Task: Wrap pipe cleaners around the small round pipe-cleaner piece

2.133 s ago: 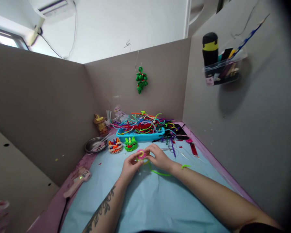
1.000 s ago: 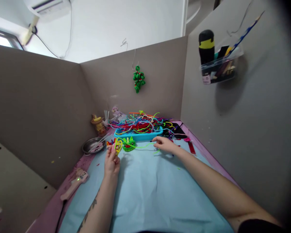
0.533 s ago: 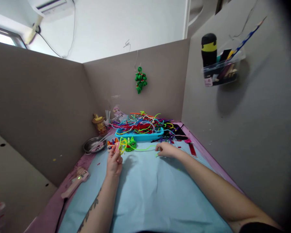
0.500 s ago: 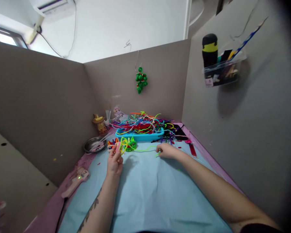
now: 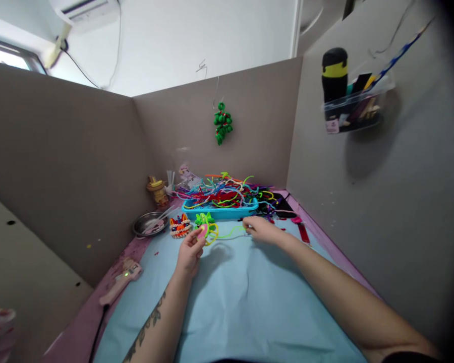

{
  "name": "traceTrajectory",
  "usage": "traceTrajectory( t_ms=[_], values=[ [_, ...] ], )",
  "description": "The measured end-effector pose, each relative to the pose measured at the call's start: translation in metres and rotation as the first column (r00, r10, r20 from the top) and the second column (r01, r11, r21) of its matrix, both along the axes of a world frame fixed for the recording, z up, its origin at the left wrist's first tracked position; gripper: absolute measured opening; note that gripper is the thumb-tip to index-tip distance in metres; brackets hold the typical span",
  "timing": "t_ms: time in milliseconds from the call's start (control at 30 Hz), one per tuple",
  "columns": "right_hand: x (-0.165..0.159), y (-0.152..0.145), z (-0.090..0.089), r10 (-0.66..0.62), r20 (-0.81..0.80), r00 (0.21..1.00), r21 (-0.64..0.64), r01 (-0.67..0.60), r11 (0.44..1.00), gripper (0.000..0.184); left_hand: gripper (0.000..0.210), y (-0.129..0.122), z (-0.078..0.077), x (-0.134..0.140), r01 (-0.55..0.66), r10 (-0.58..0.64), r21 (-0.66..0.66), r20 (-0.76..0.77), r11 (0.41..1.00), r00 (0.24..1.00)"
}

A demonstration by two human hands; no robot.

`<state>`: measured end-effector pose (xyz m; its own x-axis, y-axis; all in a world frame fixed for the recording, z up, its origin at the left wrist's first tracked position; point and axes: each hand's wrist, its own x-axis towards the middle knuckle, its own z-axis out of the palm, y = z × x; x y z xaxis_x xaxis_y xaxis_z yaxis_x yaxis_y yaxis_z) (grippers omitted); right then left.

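Left hand pinches pink-and-yellow pipe-cleaner piece; right hand pinches lime-green strand; likely strand-pulling step; next needs light tension.

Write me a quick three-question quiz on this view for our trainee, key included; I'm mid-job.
1. True or false: the metal bowl stands left of the blue tray in the picture.
2. What does the left hand hold? A) the red strip B) the pink-and-yellow piece C) the glue gun
3. Fill in: a light-green strand stretches from near that piece to the ____ hand.

Key: 1 true; 2 B; 3 right.
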<state>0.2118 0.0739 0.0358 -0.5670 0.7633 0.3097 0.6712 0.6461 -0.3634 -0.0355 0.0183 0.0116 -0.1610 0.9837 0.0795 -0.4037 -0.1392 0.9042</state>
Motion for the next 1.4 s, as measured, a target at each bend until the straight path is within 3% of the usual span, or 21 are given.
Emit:
traceTrajectory(
  t_ms=[100,167,233,400,533,833,967,1100,1400],
  values=[
    [-0.012,-0.019,0.016,0.043,-0.138,0.99,0.234,-0.01,0.972,0.016,0.044,-0.002,-0.002,0.006,0.057,-0.058,-0.02,-0.059,0.998,0.997],
    [-0.022,-0.032,0.021,0.11,-0.083,0.99,0.328,-0.077,0.941,0.015,0.044,-0.004,-0.002,0.009,0.086,-0.088,-0.025,-0.083,0.996,0.993],
    [-0.029,-0.04,0.022,0.111,-0.059,0.992,0.359,-0.083,0.93,0.015,0.044,-0.006,-0.003,0.011,0.112,-0.115,-0.03,-0.101,0.993,0.988],
    [-0.031,-0.039,0.016,-0.021,-0.161,0.987,0.385,0.083,0.919,0.016,0.042,-0.009,-0.006,0.012,0.165,-0.168,-0.032,-0.149,0.986,0.974],
    [-0.031,-0.038,0.013,-0.021,-0.102,0.995,0.422,0.062,0.904,0.014,0.042,-0.008,-0.008,0.012,0.202,-0.206,-0.038,-0.172,0.979,0.963],
    [-0.04,-0.043,0.011,0.045,-0.235,0.971,0.319,0.033,0.947,0.011,0.04,-0.011,-0.008,0.014,0.248,-0.251,-0.043,-0.157,0.968,0.955],
    [-0.044,-0.046,0.008,0.041,-0.205,0.978,0.225,0.007,0.974,0.01,0.04,-0.011,-0.009,0.016,0.234,-0.238,-0.04,-0.163,0.971,0.958],
    [-0.048,-0.051,0.005,-0.019,-0.154,0.988,0.086,0.032,0.996,0.012,0.036,-0.01,-0.01,0.015,0.206,-0.2,0.008,-0.201,0.979,0.959],
    [-0.057,-0.053,-0.011,-0.072,-0.171,0.983,-0.003,0.073,0.997,0.011,0.032,-0.006,-0.017,0.012,0.187,-0.153,0.075,-0.322,0.98,0.934]
  ],
)
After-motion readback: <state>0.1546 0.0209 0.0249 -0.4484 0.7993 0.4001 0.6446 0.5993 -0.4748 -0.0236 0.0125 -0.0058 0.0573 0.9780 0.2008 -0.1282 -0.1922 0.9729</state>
